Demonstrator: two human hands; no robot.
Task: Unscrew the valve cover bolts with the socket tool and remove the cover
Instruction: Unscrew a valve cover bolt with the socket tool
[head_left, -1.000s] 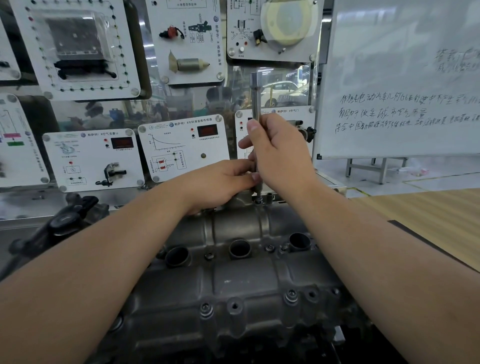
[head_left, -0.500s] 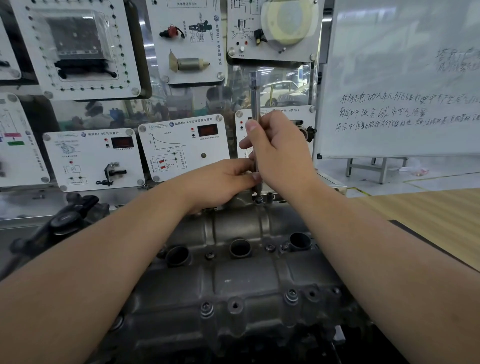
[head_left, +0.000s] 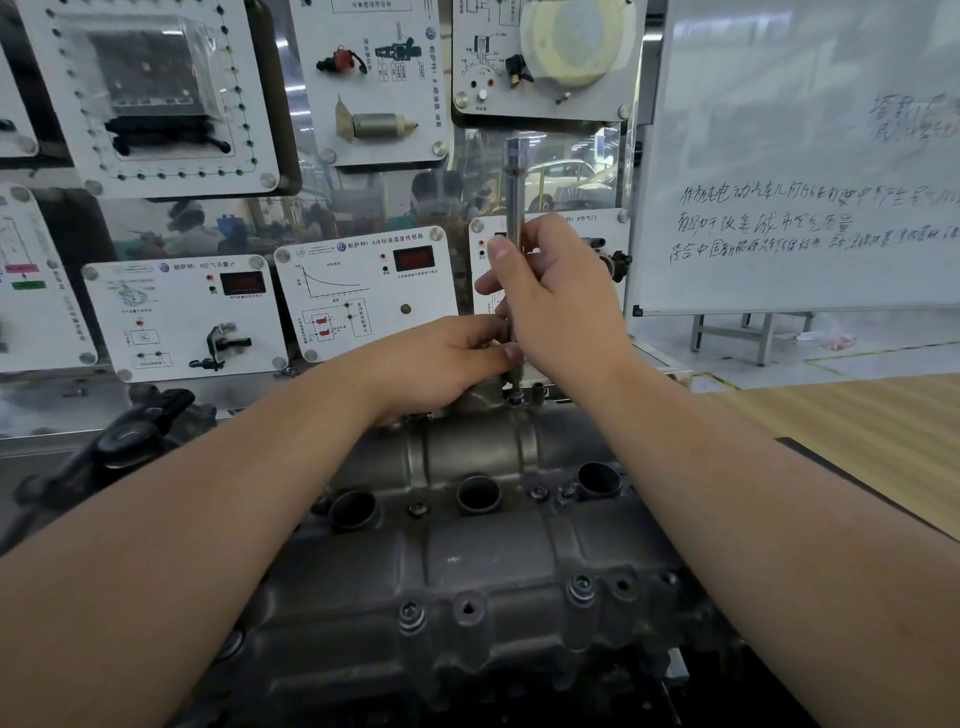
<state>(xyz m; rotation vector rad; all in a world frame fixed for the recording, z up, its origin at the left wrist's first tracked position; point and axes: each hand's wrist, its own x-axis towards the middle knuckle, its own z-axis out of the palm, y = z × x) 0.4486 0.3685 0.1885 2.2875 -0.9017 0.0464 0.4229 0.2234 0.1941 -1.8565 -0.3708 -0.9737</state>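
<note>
The grey metal valve cover (head_left: 467, 561) lies in front of me with three round plug holes across its middle and several bolts (head_left: 581, 586) along its near edge. A slim steel socket tool (head_left: 515, 182) stands upright on a bolt (head_left: 515, 399) at the cover's far edge. My right hand (head_left: 558, 301) grips the tool's shaft, thumb up along it. My left hand (head_left: 441, 364) pinches the tool's lower end just above the bolt. The socket tip is mostly hidden by my fingers.
White training panels (head_left: 363, 291) with sensors and red displays hang on a clear board behind the engine. A whiteboard (head_left: 810, 156) with writing stands at the right. A wooden table top (head_left: 857, 415) lies to the right, and a black engine part (head_left: 130, 436) at the left.
My right hand has slid slightly up the tool's shaft and turned a little. My left hand keeps its pinch at the tool's lower end.
</note>
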